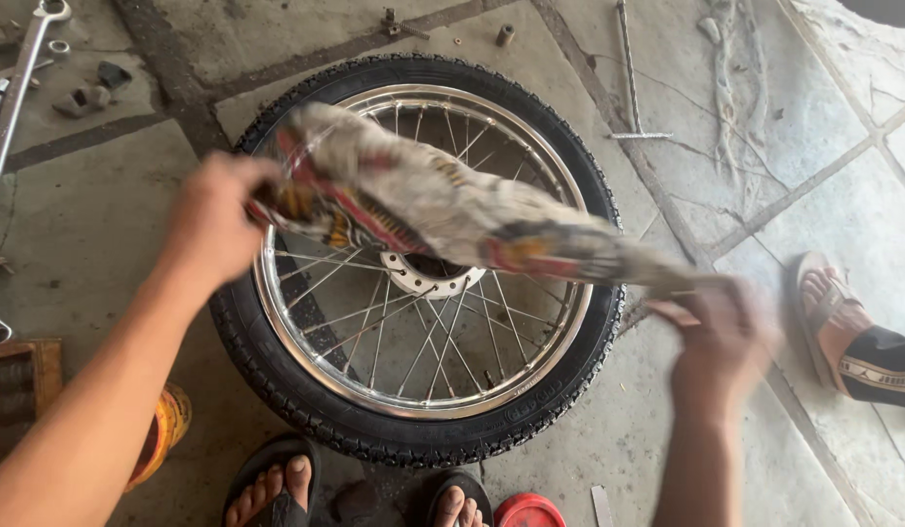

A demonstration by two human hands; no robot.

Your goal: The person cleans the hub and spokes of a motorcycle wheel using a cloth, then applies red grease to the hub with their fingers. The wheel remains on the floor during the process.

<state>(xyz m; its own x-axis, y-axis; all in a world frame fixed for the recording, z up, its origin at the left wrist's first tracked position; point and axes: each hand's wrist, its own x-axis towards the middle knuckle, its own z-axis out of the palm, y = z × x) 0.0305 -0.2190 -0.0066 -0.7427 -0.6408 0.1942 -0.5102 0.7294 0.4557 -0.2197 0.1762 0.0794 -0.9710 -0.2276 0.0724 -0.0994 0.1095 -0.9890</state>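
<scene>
Two bare hands stretch a crumpled, grey-white rag with red and yellow print (442, 210) between them, its long axis running from the left hand (213, 220) slantwise down to the right hand (721, 342). Each hand is clenched on one end of the cloth. Directly beneath the hands, a black-tyred, chrome-spoked motorcycle wheel (418, 263) lies flat on the concrete floor (91, 215). Both hands and the rag are motion-blurred, so the finger grips are hard to make out; the rag hides part of the rim.
</scene>
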